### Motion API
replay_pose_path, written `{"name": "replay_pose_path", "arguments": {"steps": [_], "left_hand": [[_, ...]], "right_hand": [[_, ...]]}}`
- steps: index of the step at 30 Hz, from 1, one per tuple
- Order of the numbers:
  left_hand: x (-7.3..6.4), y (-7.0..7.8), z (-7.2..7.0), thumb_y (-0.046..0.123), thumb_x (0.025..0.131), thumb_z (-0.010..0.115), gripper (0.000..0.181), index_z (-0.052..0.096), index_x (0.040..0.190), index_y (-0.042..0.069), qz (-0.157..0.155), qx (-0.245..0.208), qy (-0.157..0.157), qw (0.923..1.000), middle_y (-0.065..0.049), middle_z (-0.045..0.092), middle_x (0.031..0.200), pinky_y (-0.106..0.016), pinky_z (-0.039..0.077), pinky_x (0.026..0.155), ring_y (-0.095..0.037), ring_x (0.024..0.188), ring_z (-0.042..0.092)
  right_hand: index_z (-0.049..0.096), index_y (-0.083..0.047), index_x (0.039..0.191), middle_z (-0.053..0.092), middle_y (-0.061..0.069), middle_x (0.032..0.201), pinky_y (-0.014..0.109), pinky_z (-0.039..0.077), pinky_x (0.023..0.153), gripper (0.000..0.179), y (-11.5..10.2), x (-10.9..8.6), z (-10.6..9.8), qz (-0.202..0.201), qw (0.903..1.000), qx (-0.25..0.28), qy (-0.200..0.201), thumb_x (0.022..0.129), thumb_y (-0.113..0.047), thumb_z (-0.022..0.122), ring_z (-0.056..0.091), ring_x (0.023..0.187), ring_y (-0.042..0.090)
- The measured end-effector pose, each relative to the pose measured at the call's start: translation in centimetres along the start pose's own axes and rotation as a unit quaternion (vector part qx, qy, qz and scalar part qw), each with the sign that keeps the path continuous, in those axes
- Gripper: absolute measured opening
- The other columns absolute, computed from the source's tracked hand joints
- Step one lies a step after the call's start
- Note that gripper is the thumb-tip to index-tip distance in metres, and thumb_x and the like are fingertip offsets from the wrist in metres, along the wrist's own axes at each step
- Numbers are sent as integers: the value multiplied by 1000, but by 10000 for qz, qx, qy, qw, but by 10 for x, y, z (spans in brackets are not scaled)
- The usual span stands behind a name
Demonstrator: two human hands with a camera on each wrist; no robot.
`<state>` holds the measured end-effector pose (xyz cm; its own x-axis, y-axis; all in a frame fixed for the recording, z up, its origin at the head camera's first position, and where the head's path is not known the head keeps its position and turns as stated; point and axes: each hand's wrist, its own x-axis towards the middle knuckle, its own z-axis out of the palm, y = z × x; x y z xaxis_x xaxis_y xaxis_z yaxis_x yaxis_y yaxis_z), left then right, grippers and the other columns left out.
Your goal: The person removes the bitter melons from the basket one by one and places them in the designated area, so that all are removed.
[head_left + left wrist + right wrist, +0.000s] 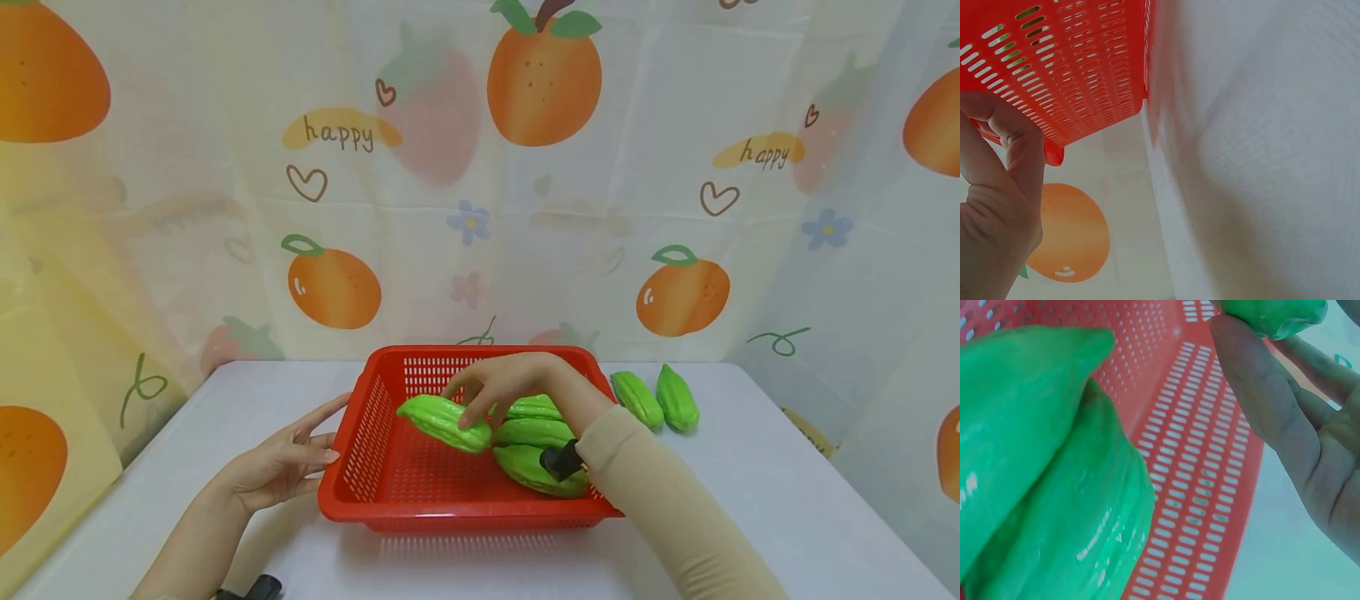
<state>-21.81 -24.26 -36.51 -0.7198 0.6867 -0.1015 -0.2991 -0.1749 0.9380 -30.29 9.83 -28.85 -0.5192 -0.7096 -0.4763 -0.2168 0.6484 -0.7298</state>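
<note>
A ridged green bitter melon [444,422] hangs tilted over the red plastic basket [480,510], and my right hand [506,387] grips its right end between thumb and fingers. In the right wrist view, the bitter melon's end [1275,315] shows at the fingertips. Several other green bitter melons [534,432] lie side by side in the basket's right half, partly hidden by my right wrist. At the basket's left side, my left hand [281,462] has its fingers spread, with fingertips against the rim. The left wrist view shows this hand [1000,181] beside the slotted wall.
Two more bitter melons, one on the left [637,400] and one on the right [677,400], lie on the white table [757,500] right of the basket. A fruit-patterned curtain [525,233] stands behind the table and along its sides.
</note>
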Motion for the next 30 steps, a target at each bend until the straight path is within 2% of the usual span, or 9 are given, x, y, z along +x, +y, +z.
{"name": "replay_pose_path", "arguments": {"steps": [7,14,17,24,26,30], "left_hand": [[-1,0,0,1,100,44,70,20,155,37,26,-23,-41,10000,3,68,121,-35,60,90,-12,102,71],[0,-1,0,1,99,44,71,20,155,37,53,-20,-65,10000,3,68,121,-36,59,90,-13,103,72],[0,-1,-1,0,99,43,71,20,155,37,60,-42,-89,9999,3,68,121,-36,59,91,-13,103,71],[0,-1,-1,0,100,43,71,20,155,38,35,-41,-69,10000,3,68,122,-36,59,91,-13,105,71],[0,-2,-1,1,100,43,70,22,155,39,25,-42,-50,10000,3,68,123,-36,59,91,-13,105,71],[0,-2,-1,1,99,44,70,23,154,39,18,-33,-28,10000,3,68,122,-36,59,91,-13,104,71]], "right_hand": [[45,-19,145,56,9,137,41,59,95,60,5,-11,-8,-9,9995,216,244,91,-23,70,59,119,18],[40,-17,148,49,13,143,38,59,94,62,11,-21,-17,-40,9983,468,343,92,-22,68,61,115,20],[39,-18,148,44,13,148,38,59,95,62,15,-26,-21,-68,9977,542,405,93,-23,67,59,120,22],[39,-16,149,32,12,157,39,59,96,63,21,-38,-28,-178,9949,770,622,93,-21,67,41,142,30],[39,-15,149,31,13,158,39,59,96,63,22,-41,-30,-182,9941,839,668,93,-19,66,43,140,31],[35,-13,151,33,16,157,40,59,94,64,25,-48,-34,-254,9924,952,734,94,-16,64,54,127,28]]}}
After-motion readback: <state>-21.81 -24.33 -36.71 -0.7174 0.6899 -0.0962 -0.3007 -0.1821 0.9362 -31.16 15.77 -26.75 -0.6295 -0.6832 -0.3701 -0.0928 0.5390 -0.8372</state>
